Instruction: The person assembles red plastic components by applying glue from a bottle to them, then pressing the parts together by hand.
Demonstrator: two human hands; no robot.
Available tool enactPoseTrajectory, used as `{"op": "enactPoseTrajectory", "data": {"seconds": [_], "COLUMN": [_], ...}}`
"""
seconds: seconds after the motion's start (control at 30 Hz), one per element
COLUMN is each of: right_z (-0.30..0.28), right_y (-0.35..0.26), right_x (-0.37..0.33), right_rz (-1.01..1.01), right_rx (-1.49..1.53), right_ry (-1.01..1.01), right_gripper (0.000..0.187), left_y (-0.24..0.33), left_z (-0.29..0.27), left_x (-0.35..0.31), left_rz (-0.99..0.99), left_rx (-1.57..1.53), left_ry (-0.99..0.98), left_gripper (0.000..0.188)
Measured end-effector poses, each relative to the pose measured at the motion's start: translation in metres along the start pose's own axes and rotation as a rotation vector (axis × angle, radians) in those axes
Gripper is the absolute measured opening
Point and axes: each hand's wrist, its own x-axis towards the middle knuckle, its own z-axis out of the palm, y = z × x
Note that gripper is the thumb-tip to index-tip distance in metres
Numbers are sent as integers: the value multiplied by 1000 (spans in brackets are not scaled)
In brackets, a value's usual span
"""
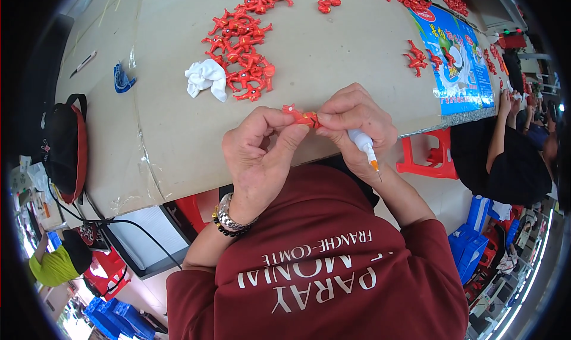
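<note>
Pinched by left hand (259,152) and right hand (361,120): red toy figurine (306,118) | right also clasps white needle-tipped bottle (361,140), right of figurine | crumpled white cloth (206,79): left of figurine

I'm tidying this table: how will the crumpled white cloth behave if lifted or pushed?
The white cloth probably feels floppy, given its soft folds, and likely light, being small and loosely bunched. Pushed right, it might nudge the red figures beside it.

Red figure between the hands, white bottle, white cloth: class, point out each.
Red figure (305,118), head view: its middle.
White bottle (360,140), head view: its body.
White cloth (204,77), head view: its crumpled middle.
</note>
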Motion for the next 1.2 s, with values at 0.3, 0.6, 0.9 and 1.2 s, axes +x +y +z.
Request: {"op": "enactPoseTrajectory", "data": {"seconds": [0.3, 0.6, 0.9, 1.2], "right_z": [0, -35, -120, -127], "right_y": [2, 3, 43, 43], "right_x": [2, 7, 7, 5], "right_rz": [-38, 356, 627, 604], "right_rx": [-9, 90, -524, -628], "right_ry": [12, 59, 283, 275], "right_gripper": [27, 15, 8, 9], "left_y": [-3, 11, 31, -1], "left_z": [3, -4, -32, -21], "left_x": [2, 19, 102, 197], "left_rz": [39, -9, 461, 540], "left_rx": [12, 211, 1026, 1195], "left_ry": [12, -48, -186, -216], "left_gripper": [8, 20, 11, 15]}}
